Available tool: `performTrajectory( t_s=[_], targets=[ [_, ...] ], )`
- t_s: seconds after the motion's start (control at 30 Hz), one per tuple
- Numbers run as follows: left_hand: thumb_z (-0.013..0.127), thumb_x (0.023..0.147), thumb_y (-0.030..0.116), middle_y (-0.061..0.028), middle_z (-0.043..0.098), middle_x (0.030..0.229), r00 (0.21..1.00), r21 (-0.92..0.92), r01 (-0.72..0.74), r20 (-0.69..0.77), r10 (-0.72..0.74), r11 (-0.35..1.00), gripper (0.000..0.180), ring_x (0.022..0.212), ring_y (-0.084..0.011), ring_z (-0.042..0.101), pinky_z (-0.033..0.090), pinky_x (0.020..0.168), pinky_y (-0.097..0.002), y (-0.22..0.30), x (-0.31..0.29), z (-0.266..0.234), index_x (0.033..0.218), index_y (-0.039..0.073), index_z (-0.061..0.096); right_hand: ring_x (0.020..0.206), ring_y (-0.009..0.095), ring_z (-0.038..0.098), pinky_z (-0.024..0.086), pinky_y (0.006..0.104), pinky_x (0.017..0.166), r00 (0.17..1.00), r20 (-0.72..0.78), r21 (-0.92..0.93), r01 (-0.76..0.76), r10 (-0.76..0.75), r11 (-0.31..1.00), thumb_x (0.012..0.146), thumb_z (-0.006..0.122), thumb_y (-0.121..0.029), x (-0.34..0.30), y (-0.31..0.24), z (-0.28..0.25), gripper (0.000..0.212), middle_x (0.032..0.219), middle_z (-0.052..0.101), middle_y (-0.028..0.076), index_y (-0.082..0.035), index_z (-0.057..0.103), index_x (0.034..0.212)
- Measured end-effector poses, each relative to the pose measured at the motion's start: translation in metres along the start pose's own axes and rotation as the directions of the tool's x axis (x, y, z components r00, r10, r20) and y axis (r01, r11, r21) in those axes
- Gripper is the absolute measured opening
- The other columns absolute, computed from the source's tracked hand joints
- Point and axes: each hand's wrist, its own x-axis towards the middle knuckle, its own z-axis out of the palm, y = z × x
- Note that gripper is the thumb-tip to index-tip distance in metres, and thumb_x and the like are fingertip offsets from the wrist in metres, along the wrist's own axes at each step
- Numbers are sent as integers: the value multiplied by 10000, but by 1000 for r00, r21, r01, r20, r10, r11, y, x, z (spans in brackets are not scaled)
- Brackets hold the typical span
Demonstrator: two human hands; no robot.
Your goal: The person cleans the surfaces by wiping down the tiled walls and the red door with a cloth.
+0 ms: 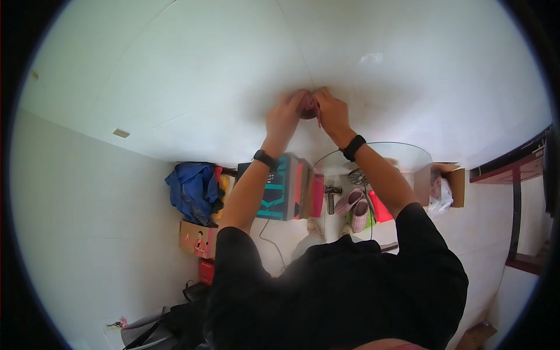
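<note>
Up against the white wall [245, 70], both my arms reach out and my hands come together. Between them is a small round reddish-pink thing [307, 106] with a thin strip like a ribbon hanging from its right side; its kind cannot be made out. The fingers of my left hand [284, 116] curl round its left side. My right hand [333, 112] pinches at its right edge, near the strip, with the fingertips close to the wall. A dark band sits on each wrist.
Below my hands stands a round glass table [402, 153]. A grey box with turquoise lettering [279, 195], a blue cloth bundle [192, 189] and a cardboard box [198, 238] are at left. Checked slippers [357, 211] lie near my feet; an open carton [456, 185] is at right.
</note>
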Motion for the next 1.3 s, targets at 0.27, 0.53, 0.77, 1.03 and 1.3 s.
performTrajectory(
  t_s=[0.27,0.53,0.77,1.03,1.3],
  targets=[
    [683,781,101,-45,599,955,951,-174,-249,-230,206,953,358,694,-243,649,532,561,-349,47,28,50,1131,170,661,718,346,637,518,404,591,990,-137,-142,-65,45,988,781,615,-32,-11,31,-62,230,982,608,91,-109,586,997],
    [698,814,155,-34,611,963,988,-364,-146,-94,120,920,319,748,-250,661,539,599,-365,54,2,92,1129,202,673,768,368,639,518,420,606,982,-150,-168,-139,114,976,809,597,-23,-41,42,-59,248,1006,617,109,-102,577,1043],
    [706,763,77,-57,586,1027,1000,-403,15,9,-12,915,424,835,-271,652,543,671,-388,-5,-32,65,1169,178,636,734,371,621,495,424,584,993,22,-248,-105,114,963,753,605,11,-40,21,-2,276,945,605,111,-114,578,997],
    [699,767,70,-55,608,1045,981,-444,-27,-186,-63,895,396,855,-279,651,548,679,-373,-17,-5,12,1139,200,663,743,372,617,502,416,591,997,-79,-221,-33,16,975,747,624,10,3,-20,4,265,975,601,109,-86,534,977],
    [731,719,34,-54,610,1010,996,-449,-34,-89,-7,893,489,811,-283,641,538,660,-368,-10,-32,59,1179,181,656,760,367,629,506,424,617,992,-35,-305,-129,125,944,792,631,-38,-43,12,10,255,1000,594,124,-95,529,1018]
  ],
)
